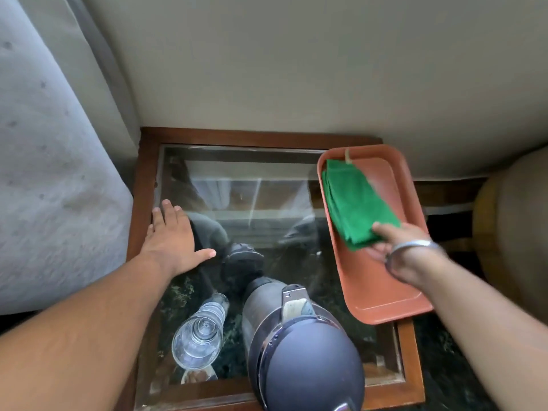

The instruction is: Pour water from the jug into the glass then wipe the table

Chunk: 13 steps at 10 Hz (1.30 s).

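A steel jug with a dark domed lid stands at the near edge of the glass-topped wooden table. Just left of it is a clear ribbed glass holding water. A folded green cloth lies in a terracotta tray on the table's right side. My right hand, a metal bangle on its wrist, pinches the cloth's near corner. My left hand rests flat, fingers spread, on the glass top at the left.
A grey mattress or cushion presses against the table's left side. A pale wall runs behind it. A rounded tan object sits at the far right. The tray overhangs the table's right edge.
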Available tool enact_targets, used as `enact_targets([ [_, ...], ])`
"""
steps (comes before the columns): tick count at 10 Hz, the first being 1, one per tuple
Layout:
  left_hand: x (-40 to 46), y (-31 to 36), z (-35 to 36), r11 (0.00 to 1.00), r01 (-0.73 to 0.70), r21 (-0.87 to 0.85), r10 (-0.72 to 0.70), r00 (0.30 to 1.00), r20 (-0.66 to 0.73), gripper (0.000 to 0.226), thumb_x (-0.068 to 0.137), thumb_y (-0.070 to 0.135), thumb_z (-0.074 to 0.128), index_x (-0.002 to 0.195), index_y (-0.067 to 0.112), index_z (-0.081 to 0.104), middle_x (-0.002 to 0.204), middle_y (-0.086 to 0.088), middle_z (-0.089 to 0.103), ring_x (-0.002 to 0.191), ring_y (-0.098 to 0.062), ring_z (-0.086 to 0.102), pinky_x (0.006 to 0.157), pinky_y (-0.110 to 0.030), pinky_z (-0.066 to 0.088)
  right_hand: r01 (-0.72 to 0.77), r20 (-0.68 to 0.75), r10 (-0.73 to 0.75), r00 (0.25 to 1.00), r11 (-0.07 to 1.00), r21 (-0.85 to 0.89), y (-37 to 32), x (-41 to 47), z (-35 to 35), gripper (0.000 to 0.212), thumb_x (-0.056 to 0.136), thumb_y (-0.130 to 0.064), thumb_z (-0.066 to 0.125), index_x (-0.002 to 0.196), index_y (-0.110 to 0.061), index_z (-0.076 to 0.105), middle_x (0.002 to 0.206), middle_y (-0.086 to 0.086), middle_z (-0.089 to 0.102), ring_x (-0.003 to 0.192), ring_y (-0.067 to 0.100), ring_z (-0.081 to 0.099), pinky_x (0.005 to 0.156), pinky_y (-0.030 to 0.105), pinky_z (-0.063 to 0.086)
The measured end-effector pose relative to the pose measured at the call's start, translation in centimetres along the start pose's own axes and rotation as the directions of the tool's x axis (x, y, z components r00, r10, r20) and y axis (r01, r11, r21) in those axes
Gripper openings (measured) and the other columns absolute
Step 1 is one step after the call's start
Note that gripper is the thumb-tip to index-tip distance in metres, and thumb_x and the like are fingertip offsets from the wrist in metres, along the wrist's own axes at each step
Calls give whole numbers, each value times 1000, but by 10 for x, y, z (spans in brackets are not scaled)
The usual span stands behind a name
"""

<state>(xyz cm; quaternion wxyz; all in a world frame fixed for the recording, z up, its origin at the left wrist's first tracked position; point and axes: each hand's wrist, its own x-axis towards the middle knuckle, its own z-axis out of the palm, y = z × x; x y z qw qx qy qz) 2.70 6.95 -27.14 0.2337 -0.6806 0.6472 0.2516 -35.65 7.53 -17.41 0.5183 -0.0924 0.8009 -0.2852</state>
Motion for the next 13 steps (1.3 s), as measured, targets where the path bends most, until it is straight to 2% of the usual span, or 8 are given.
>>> enact_targets([
  [1,-3,4,1,996,-54,68,59,995,-75,125,81,81,51,157,0,-8,165,-28,-12,153,-46,-3,124,-54,20,135,-68,-296,953,613,-778,39,32,-5,44,88,-27,65,123,-4,53,120,17,63,107,36,61,94,44,46],
  [2,4,14,-12,975,-210,73,213,976,-39,132,74,80,62,157,18,-20,165,-14,-27,153,-44,-14,123,-58,12,411,259,-560,787,161,-897,34,57,-1,59,92,-40,54,145,-21,34,153,14,35,138,33,35,113,44,30],
  [3,12,17,-23,959,-263,108,246,958,148,150,60,74,80,151,34,-32,159,-2,-41,149,-44,-26,121,-65,4,463,516,-437,737,-229,-856,21,86,4,69,95,-55,36,153,-36,2,164,5,-3,150,31,1,120,45,7],
  [4,17,18,-22,963,-241,118,212,953,218,158,56,65,89,148,36,-37,155,0,-48,146,-43,-33,119,-68,0,473,591,-320,740,-378,-796,20,105,8,70,96,-57,24,153,-33,-9,162,9,-16,149,34,-10,120,45,3],
  [6,18,21,-24,975,-207,80,183,953,241,160,57,58,92,145,38,-40,151,1,-52,142,-43,-38,117,-71,-3,534,560,-408,721,-188,-824,32,97,68,83,78,-65,6,154,-32,-1,162,11,-15,146,41,-16,121,51,1],
  [11,16,16,-23,974,-225,25,214,952,220,160,56,50,95,148,38,-35,154,3,-48,141,-38,-41,113,-68,-12,540,540,-457,707,-145,-829,8,99,121,66,98,-53,26,152,-37,-7,163,4,-18,147,33,-17,121,49,1],
  [12,15,15,-26,976,-219,12,212,956,201,160,54,51,95,149,39,-34,154,4,-47,139,-36,-42,113,-67,-13,482,508,-458,730,-182,-857,4,91,126,67,97,-52,23,153,-33,-8,163,7,-17,148,35,-14,121,50,2],
  [13,7,12,-29,971,-233,47,224,964,146,158,55,59,92,149,37,-33,159,1,-41,145,-37,-35,117,-66,-8,474,535,-513,671,-259,-842,2,72,135,67,96,-49,25,155,-30,-3,163,9,-11,149,34,-8,120,53,4],
])
